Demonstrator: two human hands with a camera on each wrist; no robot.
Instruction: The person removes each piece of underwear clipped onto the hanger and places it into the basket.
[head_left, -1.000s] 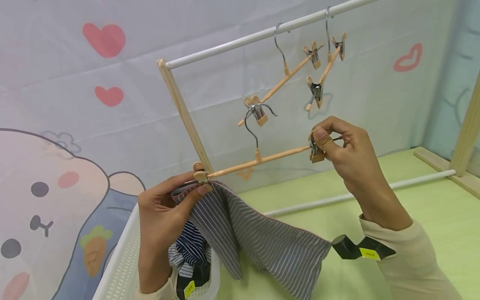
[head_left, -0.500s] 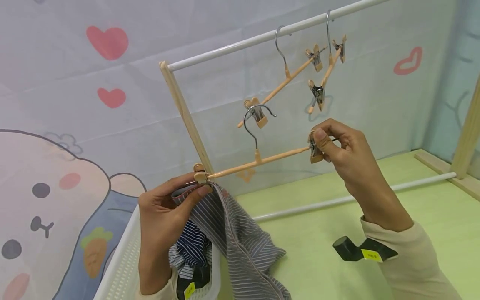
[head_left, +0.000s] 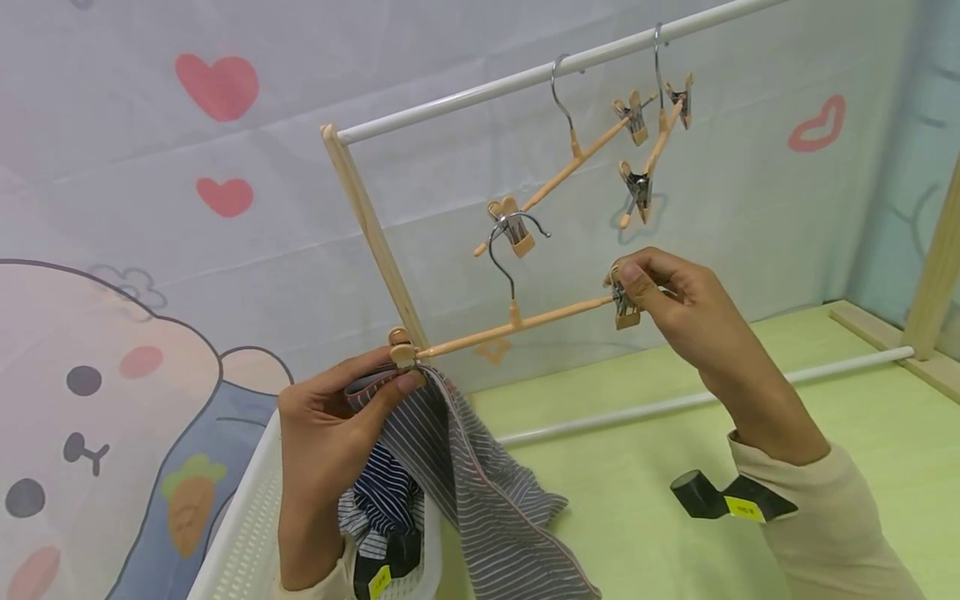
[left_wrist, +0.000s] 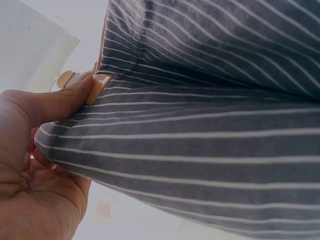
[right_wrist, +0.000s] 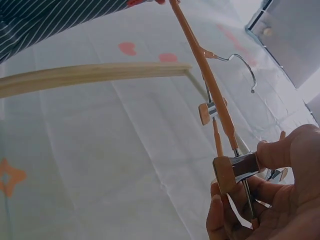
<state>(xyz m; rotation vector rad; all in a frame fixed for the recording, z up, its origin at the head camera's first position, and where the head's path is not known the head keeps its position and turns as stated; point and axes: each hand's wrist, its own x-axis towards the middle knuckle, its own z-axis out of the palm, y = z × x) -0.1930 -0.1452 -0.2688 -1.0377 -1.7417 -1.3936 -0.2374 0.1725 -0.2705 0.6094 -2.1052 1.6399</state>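
Observation:
A clip hanger (head_left: 551,317) with an orange bar and a metal hook is held between both hands, its left end lower. My left hand (head_left: 330,446) pinches the top corner of a grey garment with white stripes (head_left: 487,492) just under the left clip (head_left: 402,350). In the left wrist view the clip's tip (left_wrist: 100,85) sits on the garment's edge beside the thumb. The rest of the cloth hangs down in folds. My right hand (head_left: 682,312) pinches the right clip (head_left: 627,310) between thumb and fingers. No cloth is in that clip (right_wrist: 232,172).
Two similar hangers (head_left: 573,167) (head_left: 660,146) hang from the white rail (head_left: 465,98) behind. Below the left hand stands a white basket (head_left: 251,508) with striped clothes (head_left: 386,492) in it. A lower white bar (head_left: 600,421) runs above the green tabletop (head_left: 637,500).
The garment's loose part, spread out to the right a second ago, has dropped and swung left. My right hand and its clip have shifted slightly left. The left hand keeps its pinch.

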